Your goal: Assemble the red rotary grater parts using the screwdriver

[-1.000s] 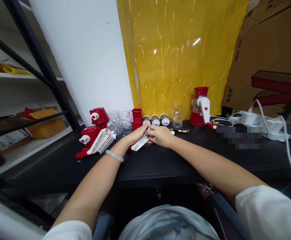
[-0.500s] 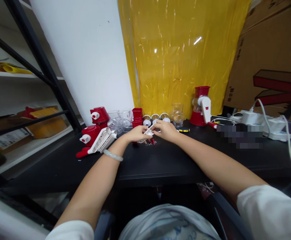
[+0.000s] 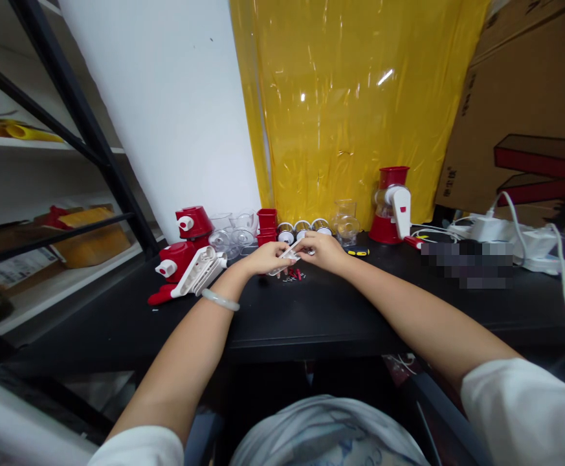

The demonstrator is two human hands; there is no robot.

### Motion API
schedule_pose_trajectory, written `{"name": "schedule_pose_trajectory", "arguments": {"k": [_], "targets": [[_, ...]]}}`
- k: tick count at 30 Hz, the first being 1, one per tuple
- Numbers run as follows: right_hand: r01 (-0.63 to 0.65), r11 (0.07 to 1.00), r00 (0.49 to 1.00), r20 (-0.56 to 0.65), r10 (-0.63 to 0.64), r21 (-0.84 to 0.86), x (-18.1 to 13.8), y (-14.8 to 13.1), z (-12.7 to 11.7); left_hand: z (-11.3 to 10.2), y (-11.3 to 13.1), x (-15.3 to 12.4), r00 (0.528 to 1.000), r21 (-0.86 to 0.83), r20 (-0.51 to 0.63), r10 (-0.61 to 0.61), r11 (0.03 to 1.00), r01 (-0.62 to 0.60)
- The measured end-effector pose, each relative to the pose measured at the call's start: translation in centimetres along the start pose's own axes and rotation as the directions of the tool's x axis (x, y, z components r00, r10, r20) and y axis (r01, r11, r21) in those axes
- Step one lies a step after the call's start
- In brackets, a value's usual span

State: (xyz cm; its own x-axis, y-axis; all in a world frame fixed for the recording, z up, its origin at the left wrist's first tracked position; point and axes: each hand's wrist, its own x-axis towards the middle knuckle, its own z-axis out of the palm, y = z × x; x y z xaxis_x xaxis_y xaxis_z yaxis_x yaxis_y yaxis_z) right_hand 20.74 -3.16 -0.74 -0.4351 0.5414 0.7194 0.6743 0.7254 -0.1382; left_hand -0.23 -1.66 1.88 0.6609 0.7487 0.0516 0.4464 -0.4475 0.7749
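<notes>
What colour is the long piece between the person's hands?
The long piece is white; it shows best in the head view.

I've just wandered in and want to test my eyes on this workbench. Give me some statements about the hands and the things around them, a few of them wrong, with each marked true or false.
1. The left hand holds a white plastic part, with the right hand close against it. True.
2. A bangle is worn on the right wrist. False: the pale bangle is on the left wrist.
3. Small red pieces lie on the black table by the hands. True.
4. The yellow-and-black handle is in the right hand. False: the yellow-and-black handle lies on the table.
5. The sheet behind the table is green. False: the sheet is yellow.
</notes>
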Motion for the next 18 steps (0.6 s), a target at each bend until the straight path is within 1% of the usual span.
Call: {"name": "schedule_pose_trajectory", "arguments": {"k": [5, 11, 18], "targets": [[0.001, 1.000, 1.000, -0.024, -0.001, 0.028, -0.02, 0.11, 0.16, -0.02, 0.01, -0.03, 1.000, 0.015, -0.023, 0.010, 1.000, -0.009], [0.004, 1.000, 1.000, -0.019, -0.004, 0.016, -0.09, 0.15, 0.38, 0.02, -0.15, 0.14, 1.000, -0.004, -0.025, -0.018, 1.000, 0.017], [-0.024, 0.999, 0.999, 0.027, 0.026, -0.045, -0.24, -0.29, 0.14, 0.18, -0.15, 0.25, 0.999, -0.016, -0.044, -0.030, 0.999, 0.030]]}}
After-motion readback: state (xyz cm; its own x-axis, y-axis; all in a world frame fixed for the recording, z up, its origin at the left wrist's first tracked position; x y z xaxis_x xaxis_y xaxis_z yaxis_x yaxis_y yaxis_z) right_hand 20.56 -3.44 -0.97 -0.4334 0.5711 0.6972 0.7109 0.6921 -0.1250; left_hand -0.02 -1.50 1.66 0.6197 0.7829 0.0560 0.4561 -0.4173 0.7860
